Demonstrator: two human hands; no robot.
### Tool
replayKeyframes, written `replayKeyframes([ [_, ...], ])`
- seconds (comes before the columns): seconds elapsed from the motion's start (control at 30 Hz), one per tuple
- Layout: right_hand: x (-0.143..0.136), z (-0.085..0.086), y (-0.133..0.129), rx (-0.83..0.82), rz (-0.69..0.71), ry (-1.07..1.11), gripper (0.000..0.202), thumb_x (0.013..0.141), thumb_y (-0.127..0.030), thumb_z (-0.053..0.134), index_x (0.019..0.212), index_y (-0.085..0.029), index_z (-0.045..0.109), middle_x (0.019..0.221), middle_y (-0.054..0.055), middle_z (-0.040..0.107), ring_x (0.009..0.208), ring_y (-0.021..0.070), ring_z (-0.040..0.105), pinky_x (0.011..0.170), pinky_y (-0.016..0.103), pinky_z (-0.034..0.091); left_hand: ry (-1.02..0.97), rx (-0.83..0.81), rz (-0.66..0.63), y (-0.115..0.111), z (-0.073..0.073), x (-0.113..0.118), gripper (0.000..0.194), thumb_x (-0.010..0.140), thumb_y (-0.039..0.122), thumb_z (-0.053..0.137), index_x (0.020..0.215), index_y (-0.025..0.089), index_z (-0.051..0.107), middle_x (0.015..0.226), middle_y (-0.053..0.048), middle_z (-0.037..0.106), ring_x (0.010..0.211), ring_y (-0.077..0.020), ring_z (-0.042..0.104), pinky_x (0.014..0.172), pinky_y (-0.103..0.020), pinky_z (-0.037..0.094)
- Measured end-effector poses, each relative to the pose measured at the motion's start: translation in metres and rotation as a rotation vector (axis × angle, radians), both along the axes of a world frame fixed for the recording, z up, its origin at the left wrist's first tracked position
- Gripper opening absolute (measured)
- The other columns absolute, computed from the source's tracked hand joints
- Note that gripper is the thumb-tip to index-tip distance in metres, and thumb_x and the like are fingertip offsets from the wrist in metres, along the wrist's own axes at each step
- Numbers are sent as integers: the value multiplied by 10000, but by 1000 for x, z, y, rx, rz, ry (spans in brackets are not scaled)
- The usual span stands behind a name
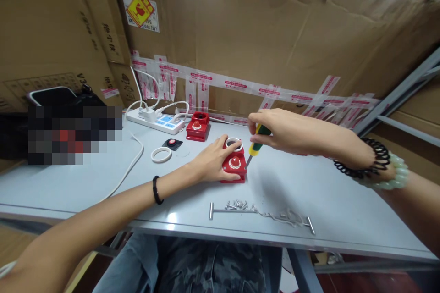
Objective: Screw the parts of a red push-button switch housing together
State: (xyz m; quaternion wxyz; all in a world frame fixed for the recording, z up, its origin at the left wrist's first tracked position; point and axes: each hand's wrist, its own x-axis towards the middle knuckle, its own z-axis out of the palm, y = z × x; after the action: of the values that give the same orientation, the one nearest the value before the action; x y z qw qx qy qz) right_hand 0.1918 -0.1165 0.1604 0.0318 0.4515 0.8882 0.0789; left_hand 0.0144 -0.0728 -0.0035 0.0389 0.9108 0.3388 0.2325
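Observation:
A red block-shaped part (pixel 234 171) with a red knob and a white ring on top sits on the table. My left hand (pixel 216 159) is closed around its left side, fingers over the top and thumb along the front. A green and yellow screwdriver (pixel 256 144) is gripped from above by my right hand (pixel 270 130). Its shaft slants down and its tip meets the block's right front corner. Behind, a similar red part (pixel 198 126) stands near the power strip. A loose white ring (pixel 161 155) lies to the left, beside a black piece with a red centre (pixel 172 144).
Several screws (pixel 236 205) and a metal rod with crossbars (pixel 211 211) and string lie near the table's front edge (pixel 192 229). A white power strip (pixel 154 121) with cables is at the back left. Tall cardboard (pixel 220 22) stands behind.

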Motion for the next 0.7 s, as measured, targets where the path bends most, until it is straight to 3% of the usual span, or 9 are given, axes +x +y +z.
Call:
replayKeyframes([
  [0.1,-1,1,-5,-91,75,17,133,858,-290,494,934,-206,564,920,53,591,737,156,555,633,279,384,5,8,0,1,-1,0,906,680,639,641,1410,221,307,1185,-117,378,1048,-297,484,940,-456,438],
  [0.27,1,-9,0,153,-147,-26,416,897,-520,370,939,-149,554,754,96,593,646,215,546,548,316,330,10,5,15,0,0,0,898,681,654,628,1399,208,325,1214,-130,368,1063,-308,481,937,-454,440],
  [0.33,3,-9,3,153,-164,-9,354,899,-474,385,913,-165,556,737,84,601,619,199,539,545,312,325,4,-2,12,-1,1,0,903,679,646,636,1402,208,320,1218,-130,370,1059,-305,485,939,-452,439],
  [0.43,6,-4,2,17,-46,39,172,872,-340,451,918,-202,542,805,50,623,678,172,554,590,291,365,-9,-10,4,-1,1,0,917,672,655,640,1405,198,329,1213,-137,372,1048,-306,485,941,-458,436],
  [0.53,7,-2,0,-57,21,57,160,857,-321,463,935,-211,549,899,55,628,772,179,572,656,294,398,-20,-9,-2,-1,0,0,922,675,661,635,1408,191,334,1207,-141,372,1049,-309,479,947,-463,430],
  [0.63,7,-5,0,27,-108,44,303,877,-451,417,949,-188,549,843,89,628,743,217,577,623,321,390,-13,-4,3,-1,1,0,921,680,657,632,1408,177,335,1205,-145,370,1063,-313,475,952,-456,428],
  [0.7,7,-8,2,81,-188,47,326,895,-458,374,947,-182,538,775,88,621,685,218,570,588,319,374,-4,-7,8,-1,2,0,926,680,650,635,1411,170,328,1206,-146,370,1069,-312,476,957,-448,427],
])
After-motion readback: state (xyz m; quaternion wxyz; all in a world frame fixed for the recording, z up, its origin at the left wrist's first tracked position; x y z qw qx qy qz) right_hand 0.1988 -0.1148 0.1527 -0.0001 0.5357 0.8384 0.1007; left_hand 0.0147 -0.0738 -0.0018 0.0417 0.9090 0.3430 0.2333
